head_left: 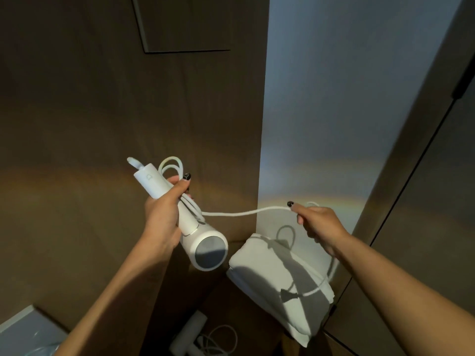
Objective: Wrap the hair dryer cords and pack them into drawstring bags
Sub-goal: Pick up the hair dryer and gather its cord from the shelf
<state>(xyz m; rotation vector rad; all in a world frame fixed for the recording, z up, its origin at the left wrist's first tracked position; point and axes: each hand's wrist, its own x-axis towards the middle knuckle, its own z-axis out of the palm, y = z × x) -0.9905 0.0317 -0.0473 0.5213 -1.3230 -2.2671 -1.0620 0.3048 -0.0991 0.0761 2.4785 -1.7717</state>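
Cord half wrapped, dryer held up over the bags.
The left hand clamps the hair dryer handle, pinning finished loops; the right hand, to its right, pinches the cord taut, likely for another loop.

My left hand covers the middle of the hair dryer handle and the cord turns pinned against it. At 3 o'clock, my right hand hides the cord section passing through it. At 6 o'clock, a second hair dryer is cut by the frame edge and too dim to detail. At 7 o'clock, a pale box is cropped; its contents are unreadable.
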